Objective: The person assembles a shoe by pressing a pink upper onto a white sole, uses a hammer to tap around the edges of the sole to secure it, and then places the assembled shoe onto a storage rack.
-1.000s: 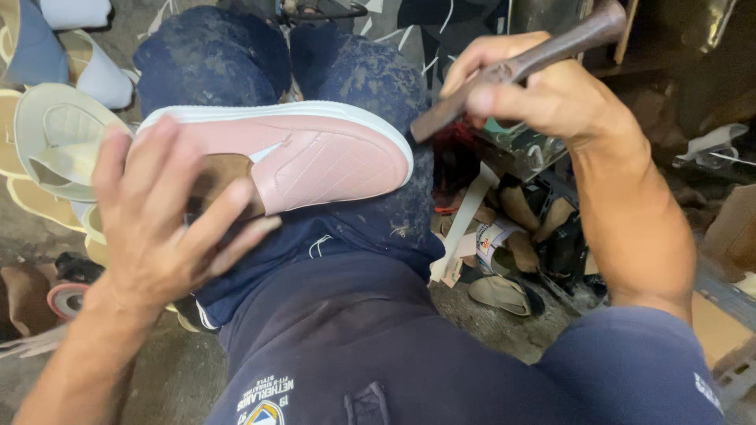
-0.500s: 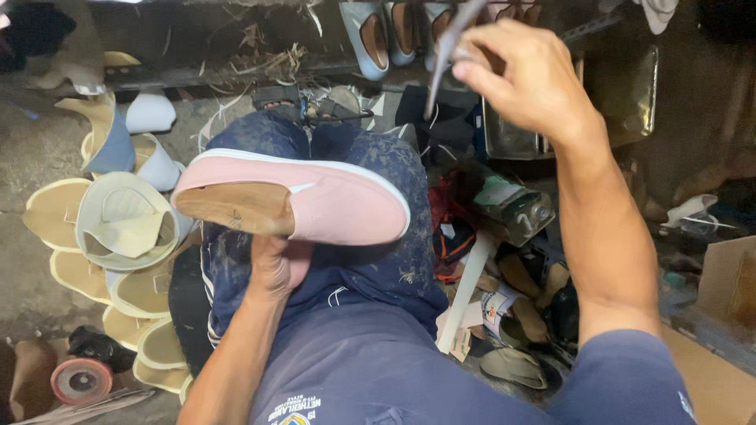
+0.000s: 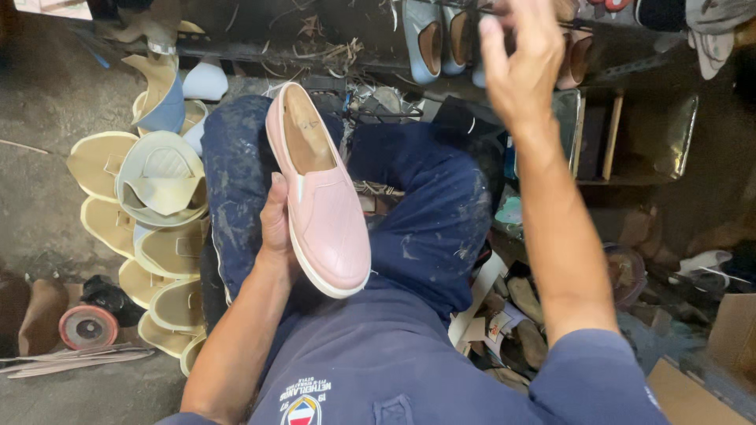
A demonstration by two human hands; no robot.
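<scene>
The pink slip-on shoe (image 3: pixel 319 197) is lying along the person's left thigh, toe toward the body, opening facing up, with what looks like a wooden last filling it. The left hand (image 3: pixel 276 228) is cupping it from the outer side, thumb lying up along its edge and the other fingers hidden under it, so the shoe is being held rather than just propped. It is probably handling as a light thing, made stiff by the block inside; the upper looks smooth and a little slick, the white sole rim firmer, so the sides by the sole and the heel are looking like the surest places to grip. The right hand (image 3: pixel 524 67) is reaching up toward a shelf of blue shoes (image 3: pixel 429 35), its fingers loosely spread; whether it is holding anything I cannot tell, since the fingertips are blurring at the frame's top. To the left, cream soles (image 3: pixel 161 181) are lying stacked on the floor.
</scene>
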